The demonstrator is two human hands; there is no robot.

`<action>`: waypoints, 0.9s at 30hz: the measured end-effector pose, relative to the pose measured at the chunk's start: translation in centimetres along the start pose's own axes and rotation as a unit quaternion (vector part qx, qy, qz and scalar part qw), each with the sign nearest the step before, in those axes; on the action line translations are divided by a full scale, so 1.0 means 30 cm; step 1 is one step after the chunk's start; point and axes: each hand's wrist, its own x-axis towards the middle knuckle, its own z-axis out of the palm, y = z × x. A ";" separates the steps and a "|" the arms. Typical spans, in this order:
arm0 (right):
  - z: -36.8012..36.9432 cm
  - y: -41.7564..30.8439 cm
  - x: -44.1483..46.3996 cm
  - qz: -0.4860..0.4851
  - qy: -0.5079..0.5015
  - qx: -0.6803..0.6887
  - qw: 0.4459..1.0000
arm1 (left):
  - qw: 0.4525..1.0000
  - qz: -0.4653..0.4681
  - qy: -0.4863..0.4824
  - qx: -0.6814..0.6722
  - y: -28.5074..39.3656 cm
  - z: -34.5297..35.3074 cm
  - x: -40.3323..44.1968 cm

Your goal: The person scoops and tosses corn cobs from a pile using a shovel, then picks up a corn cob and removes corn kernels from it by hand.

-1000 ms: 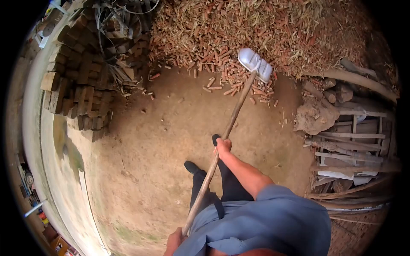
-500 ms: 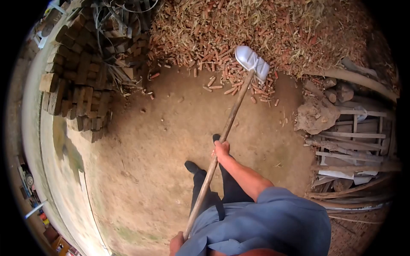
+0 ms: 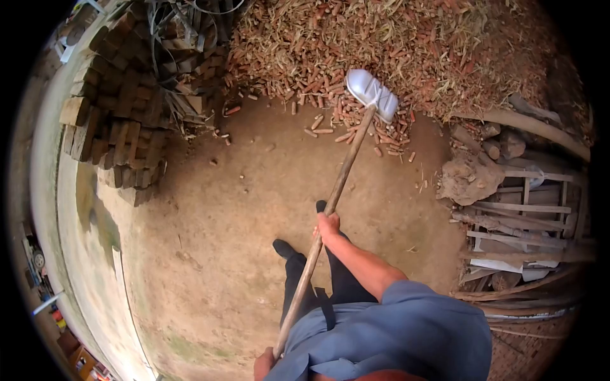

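A long-handled tool [image 3: 311, 257] is held slantwise across the front of the body, its pale, glossy head [image 3: 373, 96] set over the near edge of a heap [image 3: 413, 44] of what look like corn cobs and dry husks. Whether the cobs are pressed by the head or only overhung cannot be told from above. Light cords appear to be crossed over it, presumably so that it is kept fast to the pole.

The middle of the pole is clasped by the right hand [image 3: 328, 227], its grip closed around the wood. The lower end is grasped by the left hand [image 3: 264, 364], partly cut off by the shirt [image 3: 400, 330]. The hands are spaced well apart, probably so that leverage is gained over a head carried so far out.

Below, the dark shoes [image 3: 283, 249] are planted one either side of the pole, likely for balance, on a bare earth floor [image 3: 210, 254] where a few loose cobs are scattered.

Further out, to the left, blocks are piled in a stack [image 3: 124, 120]. To the right, a stump [image 3: 470, 178] and a slatted wooden frame [image 3: 527, 207] are lodged among poles, and the heap seems bordered there by a bent log [image 3: 527, 129].
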 end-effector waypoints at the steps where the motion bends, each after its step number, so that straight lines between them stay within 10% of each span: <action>1: -0.001 -0.022 0.043 -0.015 0.004 0.000 1.000 | 1.000 -0.003 -0.001 -0.001 0.018 0.002 0.027; 27: 0.023 0.070 -0.081 0.023 -0.022 -0.017 0.999 | 0.993 0.060 0.002 -0.105 0.019 0.008 -0.046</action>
